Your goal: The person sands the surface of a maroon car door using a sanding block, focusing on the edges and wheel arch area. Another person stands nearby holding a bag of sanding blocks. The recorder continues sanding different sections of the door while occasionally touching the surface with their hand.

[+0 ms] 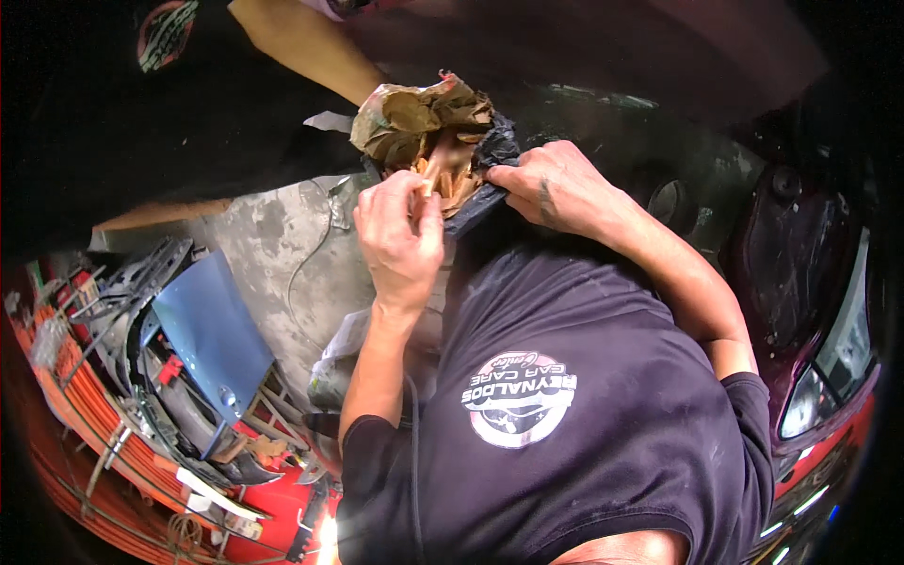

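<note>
Nearest the camera, one black shirt [603,377] with a round print covers the person's chest. Beyond it, two hands meet at one crumpled brown paper bag [400,113], which sits with its mouth spread just past the chest. Several yellow strips [450,184], fry-like and too overlapped to count exactly, lie inside it. Black plastic [499,146] lines the bag's right side. The left hand [400,226] is raised on a steep forearm, its fingers curled and its thumb and index finger pinched on one pale strip [427,188]. The right hand [560,188] comes in from the right with its elbow bent outward, thumb and forefinger closed on the plastic's edge. One co-worker's forearm [301,47] reaches in behind the bag. One blue car panel [212,330] stands at left.
</note>
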Demonstrator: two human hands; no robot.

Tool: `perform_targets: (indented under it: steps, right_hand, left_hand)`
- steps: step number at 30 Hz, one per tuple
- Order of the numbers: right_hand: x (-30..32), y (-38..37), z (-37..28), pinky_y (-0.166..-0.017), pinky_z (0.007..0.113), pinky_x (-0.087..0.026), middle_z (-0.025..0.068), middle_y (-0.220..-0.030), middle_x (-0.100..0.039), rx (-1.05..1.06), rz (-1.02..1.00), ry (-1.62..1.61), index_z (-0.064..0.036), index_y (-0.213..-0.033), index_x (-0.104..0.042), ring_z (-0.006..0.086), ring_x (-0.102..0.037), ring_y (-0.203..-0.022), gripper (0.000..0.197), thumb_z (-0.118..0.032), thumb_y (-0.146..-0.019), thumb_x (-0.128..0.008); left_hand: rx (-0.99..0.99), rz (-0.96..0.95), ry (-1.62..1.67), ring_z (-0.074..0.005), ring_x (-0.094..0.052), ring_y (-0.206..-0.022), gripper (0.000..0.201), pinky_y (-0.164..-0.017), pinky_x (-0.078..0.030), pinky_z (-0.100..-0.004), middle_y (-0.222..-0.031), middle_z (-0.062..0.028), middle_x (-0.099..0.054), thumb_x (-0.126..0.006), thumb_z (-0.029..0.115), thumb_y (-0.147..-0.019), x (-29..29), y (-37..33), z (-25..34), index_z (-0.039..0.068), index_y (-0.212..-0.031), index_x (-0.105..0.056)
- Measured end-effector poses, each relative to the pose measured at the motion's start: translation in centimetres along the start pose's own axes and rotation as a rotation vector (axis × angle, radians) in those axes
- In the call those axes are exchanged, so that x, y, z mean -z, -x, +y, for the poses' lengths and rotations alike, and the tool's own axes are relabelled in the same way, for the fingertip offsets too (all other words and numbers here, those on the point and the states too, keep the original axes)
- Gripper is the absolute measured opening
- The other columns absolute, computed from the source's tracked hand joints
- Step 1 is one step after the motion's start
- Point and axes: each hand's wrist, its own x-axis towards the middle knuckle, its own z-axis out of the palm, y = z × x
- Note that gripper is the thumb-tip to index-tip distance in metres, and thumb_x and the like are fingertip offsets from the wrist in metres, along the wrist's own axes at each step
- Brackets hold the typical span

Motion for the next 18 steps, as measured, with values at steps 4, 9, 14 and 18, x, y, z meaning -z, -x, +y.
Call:
perform_targets:
  steps: [4,9,14,18]
  right_hand:
    - [0.1,0.1,-0.1,-0.058,0.05,-0.053,0.0166,-0.065,-0.064,0.02,0.051,-0.019,-0.0047,-0.094,-0.069,0.0386,-0.066,-0.063,0.017,-0.01,-0.078,-0.068]
    - [-0.4,0.1,0.4,-0.058,0.049,-0.054,0.0162,-0.065,-0.064,0.032,0.08,-0.034,-0.005,-0.094,-0.069,0.0383,-0.066,-0.063,0.017,-0.01,-0.078,-0.069]
    - [-0.3,0.1,0.6,-0.058,0.049,-0.054,0.0163,-0.064,-0.065,0.035,0.077,-0.038,-0.0054,-0.094,-0.068,0.038,-0.067,-0.062,0.017,-0.011,-0.078,-0.069]
    - [0.4,0.0,0.2,-0.062,0.051,-0.055,0.0193,-0.068,-0.067,0.007,0.045,-0.053,-0.0041,-0.087,-0.067,0.0397,-0.069,-0.068,0.01,-0.012,-0.081,-0.066]
  left_hand:
    - [0.248,0.064,0.172,-0.0233,-0.066,-0.083,0.026,-0.078,-0.053,-0.0369,-0.099,-0.0115,-0.069,-0.075,0.003,-0.089,0.4,-1.2,0.5,0.003,-0.113,-0.065]
    - [0.426,0.049,0.316,-0.0146,-0.064,-0.08,0.026,-0.076,-0.053,-0.0303,-0.098,-0.0075,-0.068,-0.071,0.002,-0.093,0.7,-2.5,0.3,0.001,-0.118,-0.064]
    - [0.416,0.006,0.371,-0.0109,-0.062,-0.078,0.021,-0.074,-0.053,-0.0285,-0.099,-0.005,-0.066,-0.065,-0.001,-0.097,0.2,-3.0,0.8,0.001,-0.119,-0.064]
    - [0.455,0.076,0.427,-0.0094,-0.06,-0.077,0.017,-0.072,-0.051,-0.0264,-0.095,-0.0023,-0.065,-0.065,0.001,-0.098,-0.2,-2.9,1.0,0.001,-0.115,-0.066]
